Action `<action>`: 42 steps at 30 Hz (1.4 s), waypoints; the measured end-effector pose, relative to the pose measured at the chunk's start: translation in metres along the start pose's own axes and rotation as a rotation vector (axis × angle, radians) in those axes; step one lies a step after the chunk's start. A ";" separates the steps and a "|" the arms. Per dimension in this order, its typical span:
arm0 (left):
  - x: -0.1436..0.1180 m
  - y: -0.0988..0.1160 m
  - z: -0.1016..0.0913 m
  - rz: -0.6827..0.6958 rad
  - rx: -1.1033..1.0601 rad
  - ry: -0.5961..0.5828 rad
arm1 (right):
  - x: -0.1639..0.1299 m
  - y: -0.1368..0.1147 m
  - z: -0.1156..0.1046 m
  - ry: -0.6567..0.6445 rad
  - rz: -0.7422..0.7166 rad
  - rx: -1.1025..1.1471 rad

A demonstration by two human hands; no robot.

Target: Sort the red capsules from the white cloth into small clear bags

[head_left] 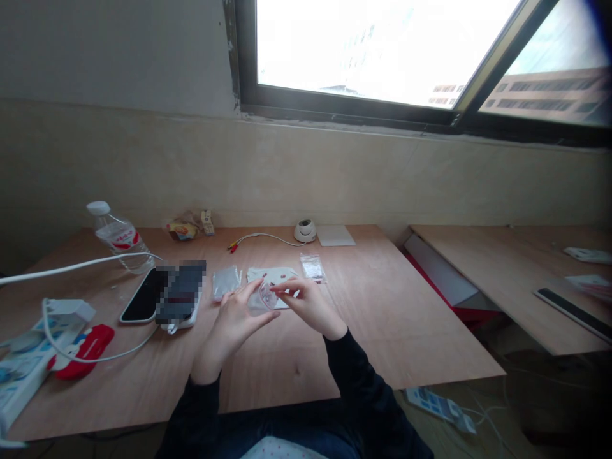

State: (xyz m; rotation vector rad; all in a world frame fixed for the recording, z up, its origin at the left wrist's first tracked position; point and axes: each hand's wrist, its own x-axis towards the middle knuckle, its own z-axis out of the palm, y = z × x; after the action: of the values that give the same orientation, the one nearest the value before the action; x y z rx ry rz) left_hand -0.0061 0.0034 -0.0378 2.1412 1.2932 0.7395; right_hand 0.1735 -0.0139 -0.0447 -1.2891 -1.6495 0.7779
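Observation:
My left hand (233, 320) curls around a small clear plastic cup-like container (261, 303), thumb below and fingers above. Its round rim faces to the right. My right hand (308, 302) is closed in a pinch at that rim; whatever lies between its fingertips is too small to make out. Beneath and behind my hands lies a white sheet or cloth (287, 273) with small dark reddish spots or pieces on it. A clear plastic packet (226, 282) is left of the sheet, and another small clear bag (313, 268) is at its right.
Left of my hands are a phone (143, 296), a blurred-out device (182, 293), a water bottle (119, 236), a red case (86, 350) and a power strip (29, 376) with white cables. A white dome camera (305, 231) and a flat white square (336, 235) stand near the wall.

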 end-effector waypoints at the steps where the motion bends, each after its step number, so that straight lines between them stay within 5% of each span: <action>1: 0.001 -0.002 0.001 -0.035 -0.026 0.028 | 0.006 0.005 -0.003 0.019 -0.005 -0.039; 4: 0.003 -0.008 0.001 -0.126 -0.080 0.109 | 0.030 0.031 -0.010 0.075 0.038 -0.268; 6: 0.004 -0.011 0.001 -0.157 -0.095 0.139 | 0.046 0.052 -0.011 0.001 0.123 -0.445; 11: 0.002 -0.014 -0.002 -0.179 -0.172 0.113 | 0.071 0.097 0.000 -0.051 0.188 -0.505; 17: 0.003 -0.013 -0.002 -0.234 -0.233 0.100 | 0.075 0.121 0.014 -0.009 0.234 -0.470; 24: 0.004 -0.024 0.012 -0.212 -0.347 0.015 | 0.078 0.105 0.006 -0.007 0.177 -0.326; 34: 0.006 -0.021 0.020 -0.199 -0.460 -0.050 | 0.064 0.016 -0.008 -0.301 -0.112 -0.008; 38: 0.007 -0.021 0.018 -0.197 -0.420 -0.023 | 0.066 0.027 -0.007 -0.159 -0.142 -0.244; 42: 0.008 -0.022 0.016 -0.196 -0.424 -0.002 | 0.074 0.069 -0.008 -0.106 0.044 -0.511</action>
State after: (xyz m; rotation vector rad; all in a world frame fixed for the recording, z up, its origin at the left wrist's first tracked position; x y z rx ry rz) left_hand -0.0056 0.0170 -0.0628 1.6536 1.1982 0.8416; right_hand 0.2037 0.0757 -0.0824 -1.6594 -1.9913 0.4658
